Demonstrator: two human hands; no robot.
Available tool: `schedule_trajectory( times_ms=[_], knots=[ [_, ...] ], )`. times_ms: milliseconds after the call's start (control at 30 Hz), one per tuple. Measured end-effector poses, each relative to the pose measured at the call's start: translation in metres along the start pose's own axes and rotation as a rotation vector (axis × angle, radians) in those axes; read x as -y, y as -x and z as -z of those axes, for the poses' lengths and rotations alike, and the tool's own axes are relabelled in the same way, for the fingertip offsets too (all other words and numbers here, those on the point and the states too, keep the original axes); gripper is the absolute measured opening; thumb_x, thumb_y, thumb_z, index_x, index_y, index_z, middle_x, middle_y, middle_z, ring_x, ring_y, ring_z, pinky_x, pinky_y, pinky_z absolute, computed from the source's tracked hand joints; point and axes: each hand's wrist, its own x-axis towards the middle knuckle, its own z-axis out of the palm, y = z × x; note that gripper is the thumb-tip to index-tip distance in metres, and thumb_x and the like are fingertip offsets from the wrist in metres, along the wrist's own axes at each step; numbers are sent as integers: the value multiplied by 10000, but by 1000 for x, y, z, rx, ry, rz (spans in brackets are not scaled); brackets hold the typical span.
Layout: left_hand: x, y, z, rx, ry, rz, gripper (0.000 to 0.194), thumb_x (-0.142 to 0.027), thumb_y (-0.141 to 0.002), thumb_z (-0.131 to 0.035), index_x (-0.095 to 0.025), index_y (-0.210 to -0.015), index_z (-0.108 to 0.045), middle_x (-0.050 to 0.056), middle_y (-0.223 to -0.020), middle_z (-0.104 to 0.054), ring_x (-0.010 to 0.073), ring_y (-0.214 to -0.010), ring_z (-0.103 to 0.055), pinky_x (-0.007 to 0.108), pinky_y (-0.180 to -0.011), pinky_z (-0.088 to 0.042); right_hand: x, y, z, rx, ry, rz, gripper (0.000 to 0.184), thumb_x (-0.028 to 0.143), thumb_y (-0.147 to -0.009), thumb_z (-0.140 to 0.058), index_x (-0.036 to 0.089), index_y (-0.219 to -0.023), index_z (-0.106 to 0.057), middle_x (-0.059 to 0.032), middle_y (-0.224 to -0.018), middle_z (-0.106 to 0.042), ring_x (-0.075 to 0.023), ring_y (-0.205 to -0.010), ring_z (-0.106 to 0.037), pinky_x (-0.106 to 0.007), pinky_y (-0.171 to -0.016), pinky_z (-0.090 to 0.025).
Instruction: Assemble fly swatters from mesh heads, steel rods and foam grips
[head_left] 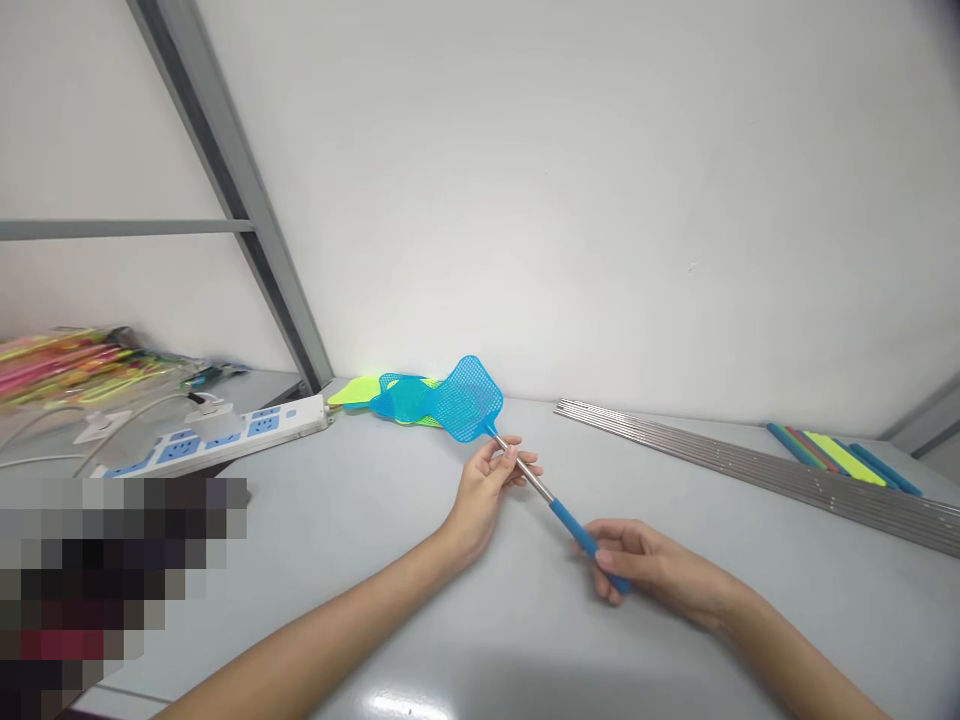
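A fly swatter [471,400] with a blue mesh head, a metal shaft and a blue grip is held aslant above the table, its head pointing to the far left. My left hand [489,480] is closed around the metal shaft just below the head. Lower down, my right hand [637,562] grips the blue handle near its end, thumb on top. Behind the swatter head lies a pile of loose blue and yellow-green swatter heads [405,398] by the wall.
A long bundle of metal rods [705,452] lies at the right. Beyond it are several coloured grips [844,458]. On the left are a white power strip [225,435] with cables and bagged colourful items [75,360]. A grey metal post [247,190] rises at the left back.
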Motion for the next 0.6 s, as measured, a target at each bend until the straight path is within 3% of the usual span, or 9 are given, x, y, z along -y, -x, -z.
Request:
schedule_trajectory(
  times_ms=[267,367,467,600],
  knots=[
    [-32,4,-11,63,-72,-35,255,-335,-763,-525,-166,-954,-518,39,-774,-591,173,-721,-588,288,-695,-409,-9,-12,-37,76,-260,47,194,263,-742,-529,112,-865,-525,-68,-724,-536,-126,-628,-483,-277,-644,-342],
    [-36,4,-12,50,-72,-36,265,-358,-761,-519,-158,-935,-536,39,-755,-588,166,-697,-583,281,-688,-409,-14,-21,-54,33,-419,69,163,255,-717,-538,131,-820,-511,-14,-637,-457,-91,-546,-408,-246,-567,-321],
    [-37,5,-11,57,-72,-32,283,-383,-772,-494,-156,-932,-547,45,-751,-588,172,-691,-583,280,-668,-409,-17,-32,-71,38,-529,-2,141,264,-716,-538,142,-721,-468,39,-556,-345,-48,-460,-304,-201,-481,-239],
    [-42,7,-11,65,-83,-55,261,-382,-789,-464,-154,-879,-553,47,-750,-590,168,-673,-586,266,-626,-396,-17,-47,-93,41,-514,-55,316,328,-730,-513,166,-540,-320,78,-444,-253,-26,-368,-195,-192,-406,-144]
  ],
)
